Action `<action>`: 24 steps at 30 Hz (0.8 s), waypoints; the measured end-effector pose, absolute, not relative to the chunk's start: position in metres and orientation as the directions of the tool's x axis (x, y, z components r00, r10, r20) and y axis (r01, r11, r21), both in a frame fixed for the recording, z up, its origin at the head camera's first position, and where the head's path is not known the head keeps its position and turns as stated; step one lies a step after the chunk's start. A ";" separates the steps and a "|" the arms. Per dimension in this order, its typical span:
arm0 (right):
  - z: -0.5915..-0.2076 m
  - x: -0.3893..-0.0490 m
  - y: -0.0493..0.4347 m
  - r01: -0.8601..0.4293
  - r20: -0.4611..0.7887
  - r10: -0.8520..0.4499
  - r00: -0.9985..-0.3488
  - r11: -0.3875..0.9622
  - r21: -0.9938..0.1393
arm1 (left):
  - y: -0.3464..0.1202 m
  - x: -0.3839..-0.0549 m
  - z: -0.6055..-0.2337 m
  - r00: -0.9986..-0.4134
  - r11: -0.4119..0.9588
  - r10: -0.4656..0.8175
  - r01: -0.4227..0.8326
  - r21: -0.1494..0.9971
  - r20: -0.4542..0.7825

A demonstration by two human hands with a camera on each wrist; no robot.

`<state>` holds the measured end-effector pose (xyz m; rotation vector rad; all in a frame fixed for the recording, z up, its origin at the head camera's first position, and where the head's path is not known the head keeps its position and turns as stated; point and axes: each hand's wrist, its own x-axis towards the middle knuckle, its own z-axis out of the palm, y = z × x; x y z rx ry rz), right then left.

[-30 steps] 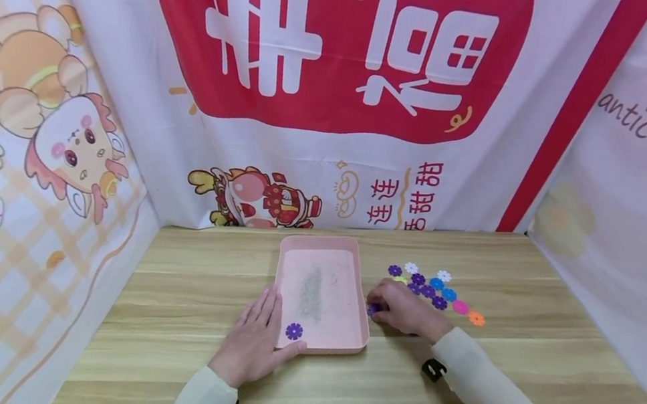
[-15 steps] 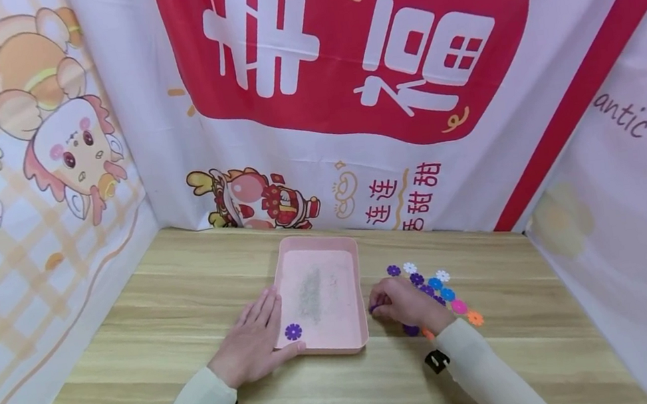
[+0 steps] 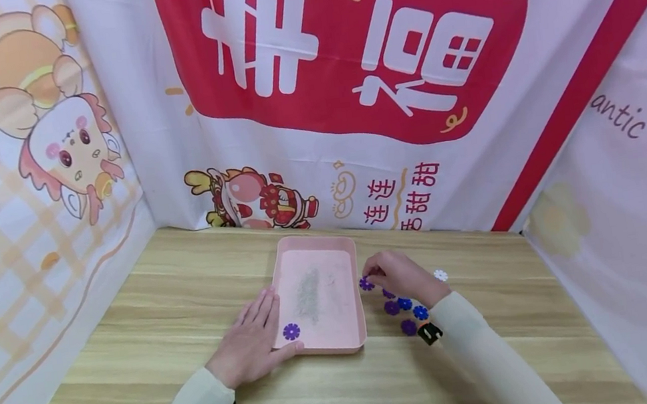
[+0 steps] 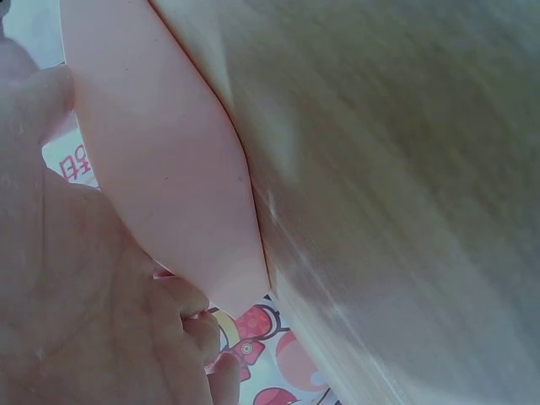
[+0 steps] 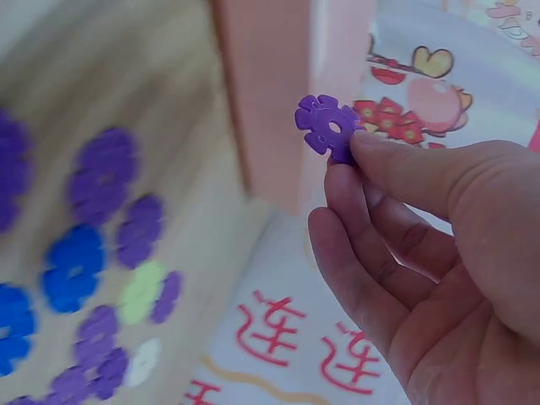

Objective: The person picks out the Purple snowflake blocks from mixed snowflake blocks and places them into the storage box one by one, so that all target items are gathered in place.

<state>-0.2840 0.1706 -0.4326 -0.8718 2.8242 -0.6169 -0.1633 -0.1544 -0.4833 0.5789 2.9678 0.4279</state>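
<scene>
Moved right hand [image 3: 403, 276] forward and up since half a second ago, with purple flower disc [image 5: 322, 120] pinched between thumb and fingers, just beside pink tray [image 3: 334, 265] between hands; kept left hand [image 3: 247, 349] resting with straight fingers along tray's left rim; noted loose discs [image 3: 392, 308] beside right wrist, second purple disc [image 3: 292, 332] near left thumb, inside tray

back cloth [image 3: 476, 163], red panel [image 3: 334, 39] | orange-checked left cloth [image 3: 29, 224] | lettered right cloth [image 3: 641, 223] | wood-grain tabletop [image 3: 335, 396]
</scene>
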 end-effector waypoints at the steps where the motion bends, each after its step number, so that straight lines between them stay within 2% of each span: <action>1: -0.429 -0.286 0.166 -0.513 0.004 -0.563 -0.827 0.750 -0.418 | -0.155 -0.163 -0.483 -0.925 0.890 0.379 0.355 0.288 -0.033; 8: -0.416 -0.292 0.132 -0.562 0.045 -0.603 -0.797 0.711 -0.422 | -0.155 -0.164 -0.484 -0.927 0.893 0.374 0.352 0.280 -0.028; 17: -0.421 -0.299 0.088 -0.598 0.049 -0.655 -0.754 0.653 -0.464 | -0.155 -0.164 -0.485 -0.926 0.895 0.375 0.352 0.274 -0.036; 24: -0.434 -0.304 0.066 -0.561 -0.046 -0.700 -0.713 0.609 -0.562 | -0.154 -0.164 -0.485 -0.925 0.893 0.378 0.358 0.273 -0.022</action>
